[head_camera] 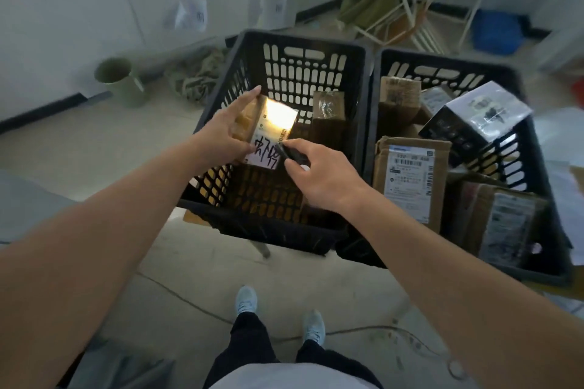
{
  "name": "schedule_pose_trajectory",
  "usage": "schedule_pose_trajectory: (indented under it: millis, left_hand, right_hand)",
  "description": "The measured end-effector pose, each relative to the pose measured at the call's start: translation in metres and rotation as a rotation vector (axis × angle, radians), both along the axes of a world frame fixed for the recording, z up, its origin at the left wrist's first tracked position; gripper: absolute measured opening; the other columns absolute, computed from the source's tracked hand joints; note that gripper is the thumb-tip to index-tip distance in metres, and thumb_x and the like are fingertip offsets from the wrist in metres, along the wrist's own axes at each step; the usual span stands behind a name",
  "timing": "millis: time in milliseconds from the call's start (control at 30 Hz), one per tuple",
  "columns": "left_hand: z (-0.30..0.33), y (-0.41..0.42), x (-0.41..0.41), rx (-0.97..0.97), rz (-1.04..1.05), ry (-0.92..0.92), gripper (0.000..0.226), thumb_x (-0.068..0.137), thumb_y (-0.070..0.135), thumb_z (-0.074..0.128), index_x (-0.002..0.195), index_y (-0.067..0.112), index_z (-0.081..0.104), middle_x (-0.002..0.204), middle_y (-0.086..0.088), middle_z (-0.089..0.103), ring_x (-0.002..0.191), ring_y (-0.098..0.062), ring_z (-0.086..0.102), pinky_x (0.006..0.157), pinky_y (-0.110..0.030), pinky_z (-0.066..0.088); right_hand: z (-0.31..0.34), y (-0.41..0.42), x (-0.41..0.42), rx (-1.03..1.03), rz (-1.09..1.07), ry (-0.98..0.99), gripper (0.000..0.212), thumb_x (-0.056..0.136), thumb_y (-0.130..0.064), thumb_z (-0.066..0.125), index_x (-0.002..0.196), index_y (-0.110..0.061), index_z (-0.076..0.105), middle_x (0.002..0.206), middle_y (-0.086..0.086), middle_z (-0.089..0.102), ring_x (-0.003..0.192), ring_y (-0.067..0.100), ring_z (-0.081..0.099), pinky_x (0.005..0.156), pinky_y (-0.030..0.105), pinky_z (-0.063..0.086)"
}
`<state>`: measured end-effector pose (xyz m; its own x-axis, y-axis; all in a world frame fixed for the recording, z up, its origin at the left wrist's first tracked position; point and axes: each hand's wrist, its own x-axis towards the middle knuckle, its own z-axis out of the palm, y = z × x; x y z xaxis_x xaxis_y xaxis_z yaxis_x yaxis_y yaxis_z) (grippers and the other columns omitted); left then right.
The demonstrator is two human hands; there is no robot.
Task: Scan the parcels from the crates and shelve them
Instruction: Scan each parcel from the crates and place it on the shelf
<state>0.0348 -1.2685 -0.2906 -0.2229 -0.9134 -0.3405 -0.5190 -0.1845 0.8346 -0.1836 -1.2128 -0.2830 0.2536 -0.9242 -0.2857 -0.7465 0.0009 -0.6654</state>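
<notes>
Over the left crate, left hand grips the parcel; right hand pinches a marker; steady the label while writing.

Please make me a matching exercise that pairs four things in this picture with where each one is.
Things:
1. small parcel
2. black marker
3. brown box
4. green bin

Places:
A. standing on the floor by the wall
B. held in the left hand above the left crate
C. inside the left crate, against its right wall
D. gripped in the right hand, tip on the parcel's white label

Pairs: 1-B, 2-D, 3-C, 4-A
</notes>
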Motion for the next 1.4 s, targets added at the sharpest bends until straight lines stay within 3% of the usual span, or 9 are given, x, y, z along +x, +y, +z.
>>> schedule_pose_trajectory:
  millis: [133, 267, 400, 500, 767, 933, 1033, 1267, 1400]
  left_hand:
    - [0.022, 0.007, 0.001, -0.064, 0.008, 0.016, 0.107, 0.089, -0.006, 0.072, 0.152, 0.067, 0.026, 0.146, -0.003, 0.034, 0.122, -0.035, 0.058, 0.082, -0.049, 0.065]
    - [0.045, 0.014, 0.002, -0.126, 0.013, 0.048, 0.107, 0.088, -0.013, 0.068, 0.156, 0.06, 0.028, 0.144, -0.007, 0.036, 0.113, -0.03, 0.061, 0.072, -0.037, 0.066]
    - [0.068, 0.022, 0.004, -0.158, 0.027, 0.035, 0.108, 0.088, -0.017, 0.066, 0.154, 0.062, 0.032, 0.136, -0.001, 0.042, 0.112, -0.032, 0.061, 0.081, -0.05, 0.066]
    - [0.083, 0.027, 0.004, -0.17, 0.039, 0.012, 0.103, 0.089, -0.016, 0.065, 0.157, 0.054, 0.03, 0.119, 0.003, 0.047, 0.103, -0.029, 0.062, 0.082, -0.047, 0.065]
    - [0.107, 0.029, 0.012, -0.21, 0.068, -0.007, 0.102, 0.09, -0.017, 0.064, 0.16, 0.049, 0.031, 0.119, -0.01, 0.052, 0.087, -0.024, 0.063, 0.071, -0.036, 0.062]
    - [0.111, 0.028, 0.02, -0.209, 0.056, -0.028, 0.102, 0.09, -0.017, 0.064, 0.158, 0.053, 0.033, 0.121, -0.01, 0.054, 0.097, -0.025, 0.066, 0.068, -0.033, 0.063]
    - [0.112, 0.024, 0.027, -0.19, 0.052, -0.024, 0.102, 0.09, -0.017, 0.064, 0.155, 0.056, 0.034, 0.123, -0.011, 0.057, 0.106, -0.031, 0.07, 0.074, -0.044, 0.067]
    - [0.113, 0.008, 0.045, -0.18, 0.037, -0.003, 0.105, 0.089, -0.015, 0.067, 0.154, 0.061, 0.033, 0.124, -0.014, 0.056, 0.101, -0.033, 0.072, 0.076, -0.052, 0.066]
    - [0.117, -0.005, 0.052, -0.141, 0.038, 0.139, 0.103, 0.091, -0.014, 0.068, 0.156, 0.058, 0.031, 0.127, -0.016, 0.056, 0.102, -0.035, 0.073, 0.063, -0.04, 0.063]
  right_hand:
    - [0.025, 0.007, -0.009, -0.014, 0.068, 0.051, 0.048, 0.109, -0.043, 0.055, 0.156, -0.036, 0.049, 0.132, -0.002, 0.07, 0.113, 0.023, 0.067, 0.108, 0.051, 0.052]
    - [0.055, 0.015, -0.018, -0.056, 0.15, 0.151, 0.044, 0.109, -0.04, 0.057, 0.153, -0.036, 0.053, 0.139, -0.001, 0.067, 0.124, 0.025, 0.063, 0.114, 0.053, 0.047]
    - [0.081, 0.02, -0.023, -0.085, 0.219, 0.256, 0.04, 0.108, -0.04, 0.058, 0.148, -0.038, 0.057, 0.137, -0.001, 0.067, 0.12, 0.025, 0.064, 0.108, 0.047, 0.052]
    - [0.095, 0.022, -0.025, -0.121, 0.263, 0.324, 0.04, 0.107, -0.04, 0.057, 0.148, -0.037, 0.058, 0.135, -0.002, 0.068, 0.124, 0.025, 0.062, 0.109, 0.049, 0.051]
    - [0.125, 0.027, -0.025, -0.182, 0.366, 0.632, 0.044, 0.109, -0.046, 0.052, 0.153, -0.049, 0.047, 0.145, 0.006, 0.06, 0.129, 0.036, 0.053, 0.106, 0.053, 0.048]
    - [0.135, 0.032, -0.017, -0.21, 0.364, 0.726, 0.044, 0.109, -0.045, 0.052, 0.152, -0.048, 0.048, 0.144, 0.009, 0.058, 0.129, 0.037, 0.05, 0.105, 0.053, 0.047]
    - [0.138, 0.031, -0.008, -0.215, 0.36, 0.749, 0.041, 0.108, -0.045, 0.053, 0.149, -0.048, 0.051, 0.141, 0.008, 0.06, 0.126, 0.036, 0.05, 0.103, 0.052, 0.047]
    - [0.138, 0.019, 0.011, -0.225, 0.32, 0.705, 0.044, 0.109, -0.046, 0.052, 0.152, -0.048, 0.047, 0.144, 0.006, 0.059, 0.13, 0.036, 0.05, 0.107, 0.054, 0.045]
    - [0.127, 0.0, 0.023, -0.289, 0.146, 0.499, 0.041, 0.107, -0.047, 0.053, 0.148, -0.05, 0.05, 0.134, 0.004, 0.063, 0.125, 0.035, 0.056, 0.105, 0.054, 0.049]
